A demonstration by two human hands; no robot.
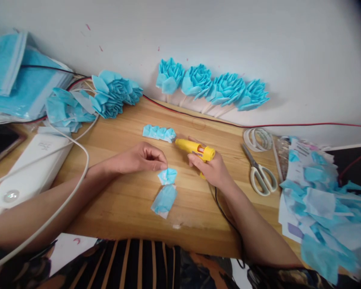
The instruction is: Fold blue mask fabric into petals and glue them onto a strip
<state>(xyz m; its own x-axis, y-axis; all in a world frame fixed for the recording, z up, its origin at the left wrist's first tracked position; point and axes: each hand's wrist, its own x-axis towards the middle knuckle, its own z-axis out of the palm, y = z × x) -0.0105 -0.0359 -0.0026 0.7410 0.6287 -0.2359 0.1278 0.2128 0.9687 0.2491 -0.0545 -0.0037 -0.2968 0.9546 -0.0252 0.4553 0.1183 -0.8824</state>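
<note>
My right hand (pixel 212 168) is wrapped round a yellow glue gun (pixel 195 148), its nozzle pointing left. Between thumb and forefinger, my left hand (pixel 141 158) pinches the top of a small folded blue petal (pixel 167 176). Just below that petal lies a larger blue fabric piece (pixel 164 199) on the wooden table (pixel 123 208). A row of folded blue petals (pixel 159 133) sits beyond my hands, close to the nozzle tip.
Several blue fabric flowers (pixel 197 82) on sticks lean on the wall, with more flowers (pixel 114 94) at left. Scissors (pixel 260 174), a roll of white tape (pixel 258 139) and blue scraps (pixel 325 204) lie right. A white device (pixel 33 166), a phone (pixel 3 142) and cables occupy the left.
</note>
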